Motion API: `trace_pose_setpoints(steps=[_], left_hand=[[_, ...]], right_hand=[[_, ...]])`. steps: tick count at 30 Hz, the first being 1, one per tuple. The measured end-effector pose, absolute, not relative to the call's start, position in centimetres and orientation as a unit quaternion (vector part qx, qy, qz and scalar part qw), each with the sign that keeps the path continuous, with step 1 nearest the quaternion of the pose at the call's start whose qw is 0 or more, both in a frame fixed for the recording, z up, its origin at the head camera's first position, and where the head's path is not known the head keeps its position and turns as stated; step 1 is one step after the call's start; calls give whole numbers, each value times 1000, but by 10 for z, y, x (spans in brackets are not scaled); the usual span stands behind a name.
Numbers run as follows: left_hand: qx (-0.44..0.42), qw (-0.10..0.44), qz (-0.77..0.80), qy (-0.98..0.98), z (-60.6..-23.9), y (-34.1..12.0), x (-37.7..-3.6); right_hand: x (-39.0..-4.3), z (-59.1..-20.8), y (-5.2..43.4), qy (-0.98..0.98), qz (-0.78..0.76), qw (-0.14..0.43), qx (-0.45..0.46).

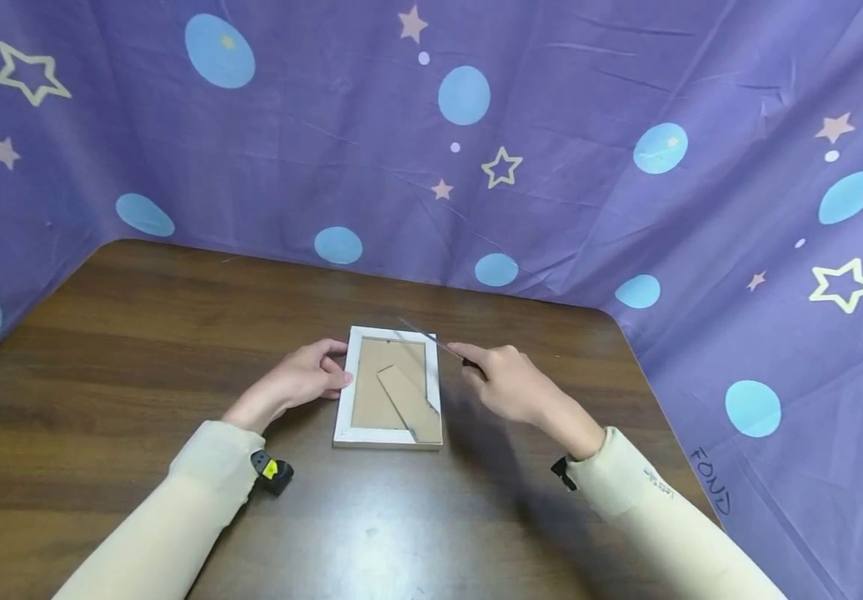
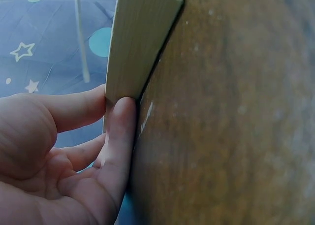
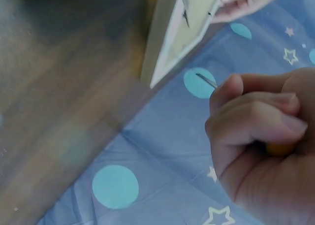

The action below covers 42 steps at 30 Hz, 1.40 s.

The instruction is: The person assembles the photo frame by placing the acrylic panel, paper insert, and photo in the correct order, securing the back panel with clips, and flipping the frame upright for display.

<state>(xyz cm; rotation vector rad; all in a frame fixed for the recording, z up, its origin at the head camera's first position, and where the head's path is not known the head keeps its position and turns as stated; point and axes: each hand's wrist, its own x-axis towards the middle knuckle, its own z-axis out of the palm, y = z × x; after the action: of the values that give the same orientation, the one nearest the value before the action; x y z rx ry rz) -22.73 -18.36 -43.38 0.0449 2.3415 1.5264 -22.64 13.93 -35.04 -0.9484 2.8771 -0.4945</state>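
Sleeves frame the worktop (image 1: 139, 350): left hand (image 1: 298, 379) steadies the frame (image 1: 390, 387), right hand (image 1: 506, 383) pinches a thin tool (image 1: 431, 337); a slip could scratch the backing.

Dark wooden table (image 1: 139, 350) against purple starry cloth (image 1: 589, 167).

One picture frame (image 1: 389, 388) — one thin rod (image 1: 431, 337) — two hands — one table (image 1: 139, 350).

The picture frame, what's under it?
The picture frame lies back-up, flat on the brown wooden table. Its brown backing board with a folded stand faces up. The front side faces the table, so whatever it holds is hidden.
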Motion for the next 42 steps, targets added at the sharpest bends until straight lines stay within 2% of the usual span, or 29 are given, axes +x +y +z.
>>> trace_pose_setpoints(steps=[11, 19, 27, 42], left_hand=[[16, 176, 539, 823, -433, -186, -223], [24, 176, 553, 814, -433, -184, -225], [21, 176, 549, 817, -432, -183, -224], [33, 175, 564, 806, -433, -181, -224]], right_hand=[[-251, -306, 134, 925, -143, 145, -321], [-265, -280, 123, 913, -87, 178, -357], [-280, -259, 103, 901, -55, 234, -360], [-311, -243, 72, 881, 15, 261, -395]])
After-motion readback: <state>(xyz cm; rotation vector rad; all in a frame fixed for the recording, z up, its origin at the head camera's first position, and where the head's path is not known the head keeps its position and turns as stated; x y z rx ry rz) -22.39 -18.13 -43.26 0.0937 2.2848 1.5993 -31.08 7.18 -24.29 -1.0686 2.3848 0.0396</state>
